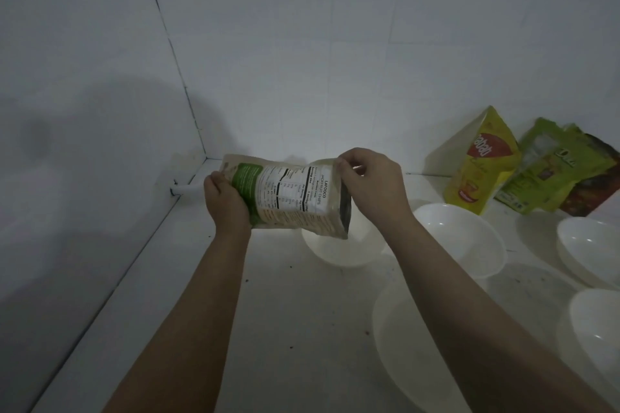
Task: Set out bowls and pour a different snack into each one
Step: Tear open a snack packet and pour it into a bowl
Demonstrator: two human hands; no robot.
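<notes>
I hold a beige and green bag of jackfruit chips (285, 194) sideways above a white bowl (339, 253), its open end at the right, over the bowl. My left hand (226, 203) grips the bag's bottom end. My right hand (369, 184) pinches the top edge at the opening. No chips are visible in the bowl. Several more white bowls stand to the right: one (469, 241) behind my right forearm, one (590, 248) at the far right, one (597, 328) at the right edge, and a near one (412, 355) partly under my forearm.
Three snack bags lean on the back wall at the right: a yellow one (483, 164), a green one (550, 167) and a dark one (593, 191). White tiled walls meet in a corner at the left. A small white pipe (186, 190) sticks out of the left wall.
</notes>
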